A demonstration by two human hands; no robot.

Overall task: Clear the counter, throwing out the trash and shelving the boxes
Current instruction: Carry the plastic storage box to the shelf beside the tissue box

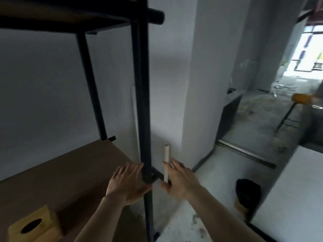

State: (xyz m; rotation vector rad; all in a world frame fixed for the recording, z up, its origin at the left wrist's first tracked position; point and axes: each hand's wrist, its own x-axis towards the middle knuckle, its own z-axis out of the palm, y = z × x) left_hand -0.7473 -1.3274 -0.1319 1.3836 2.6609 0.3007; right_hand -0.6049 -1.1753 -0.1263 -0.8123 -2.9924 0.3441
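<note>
A yellow wooden box with an oval hole in its top sits on the brown shelf board at the bottom left. My left hand hovers flat over the shelf's right end, fingers apart, beside the black metal post. My right hand is on the other side of the post, fingers spread, holding nothing. A thin white pipe stands upright just past its thumb; I cannot tell if they touch. A black trash bin stands on the floor at the right.
An upper shelf of the black-framed rack crosses the top left. A grey wall and column stand behind. A white counter surface lies at the right, and a stool with a yellow seat is further back.
</note>
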